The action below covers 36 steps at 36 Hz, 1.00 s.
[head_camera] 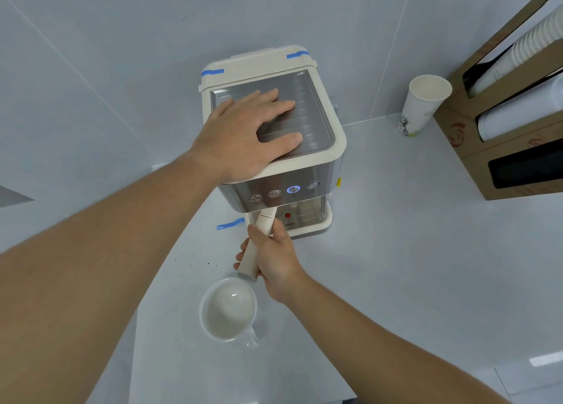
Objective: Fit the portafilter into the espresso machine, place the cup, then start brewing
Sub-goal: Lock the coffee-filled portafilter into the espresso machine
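Observation:
A cream and steel espresso machine [307, 172] stands on the white counter. My left hand [246, 132] lies flat on its metal top, fingers spread. My right hand [274, 260] grips the cream handle of the portafilter [263, 224], whose head is hidden under the machine's front. The handle points toward me and slightly left. A row of round buttons runs across the front panel; one button [293, 189] glows blue. A white cup [227, 309] with a handle stands empty on the counter, just in front of my right hand.
A tall paper cup [422, 105] stands against the wall at the right. Beside it a brown cardboard dispenser [475, 147] holds stacked paper cups and lids. A strip of blue tape [230, 223] marks the counter left of the machine. Dark specks lie near the cup.

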Each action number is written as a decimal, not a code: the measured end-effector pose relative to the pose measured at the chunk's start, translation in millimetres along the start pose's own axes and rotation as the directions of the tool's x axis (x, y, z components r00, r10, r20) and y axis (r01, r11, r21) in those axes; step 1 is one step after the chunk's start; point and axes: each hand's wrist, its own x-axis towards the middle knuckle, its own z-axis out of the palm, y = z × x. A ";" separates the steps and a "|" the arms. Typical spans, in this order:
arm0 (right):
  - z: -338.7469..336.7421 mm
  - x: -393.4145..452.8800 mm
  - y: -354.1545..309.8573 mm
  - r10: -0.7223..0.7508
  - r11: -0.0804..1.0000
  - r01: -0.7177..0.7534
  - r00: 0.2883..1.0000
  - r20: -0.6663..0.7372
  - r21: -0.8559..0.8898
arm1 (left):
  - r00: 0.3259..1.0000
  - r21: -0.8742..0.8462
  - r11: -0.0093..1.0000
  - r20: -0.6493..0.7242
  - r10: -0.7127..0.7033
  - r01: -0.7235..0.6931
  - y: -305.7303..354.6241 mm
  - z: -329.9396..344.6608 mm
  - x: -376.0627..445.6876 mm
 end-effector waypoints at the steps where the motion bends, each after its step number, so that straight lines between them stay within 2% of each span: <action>1: 0.5 -0.4 -0.4 -0.004 1.000 0.004 1.000 -0.004 -0.013 | 1.000 0.002 1.000 0.002 0.001 -0.001 -0.2 0.1 0.0; 7: -5.0 -0.1 -4.0 -0.005 0.995 0.005 1.000 -0.002 -0.102 | 1.000 -0.003 1.000 0.028 -0.013 0.013 -0.3 0.4 0.5; 12: -16.2 0.9 -10.4 -0.033 0.948 0.040 0.999 0.028 -0.315 | 0.999 0.002 1.000 0.041 -0.013 0.013 -1.3 0.2 0.1; 18: -29.2 -2.2 -23.5 -0.042 0.901 0.075 0.995 0.085 -0.426 | 0.998 -0.006 1.000 0.055 -0.007 0.008 -2.9 -0.4 0.0; 24: -38.9 -6.5 -35.3 0.031 0.908 0.046 0.984 0.174 -0.417 | 0.997 0.010 1.000 0.079 -0.008 0.007 -2.5 -0.6 -0.4; 36: -48.5 -7.4 -44.2 0.136 0.915 -0.051 0.973 0.186 -0.401 | 0.996 0.017 1.000 0.088 0.009 -0.010 -3.8 -0.4 0.2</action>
